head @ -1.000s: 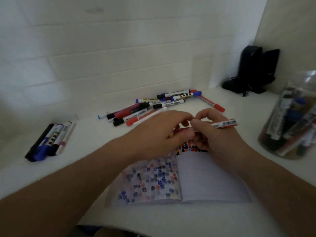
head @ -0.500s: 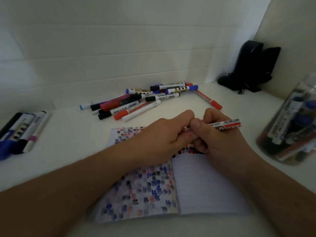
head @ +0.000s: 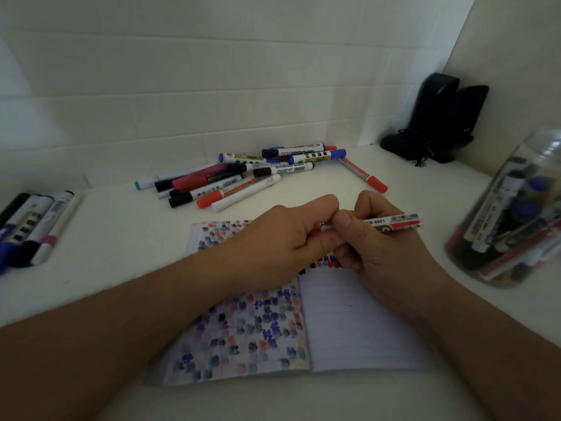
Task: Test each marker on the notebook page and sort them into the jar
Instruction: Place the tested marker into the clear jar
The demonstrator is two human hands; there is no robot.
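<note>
The right thumb (head: 342, 221) is seen pressed down on the white barrel of a slim red-printed whiteboard marker (head: 394, 222), with the other right fingers curled under it; the barrel is clamped firmly by the right hand (head: 385, 247). The left hand (head: 282, 238) is closed round the marker's near end, where a trace of red shows between the fingers — the cap, most likely, though it is mostly hidden. Whether the cap is being pulled off or pushed on cannot be told.

The marker is held just above the top edge of the open lined notebook (head: 358, 323), whose left page is crowded with blue, black and red test dabs, while a short row of dabs runs along the top of the right page.

For this step to be done well, the pull or push should be kept straight along the barrel, with no twisting sideways, and the barrel held steady in the right hand.

Behind the notebook a loose heap of mixed markers (head: 243, 177) is waiting. To the right of the notebook stands the clear plastic jar (head: 513, 220), already holding sorted markers. Far left of the notebook, a small row of set-aside markers (head: 33, 226) is laid out.
</note>
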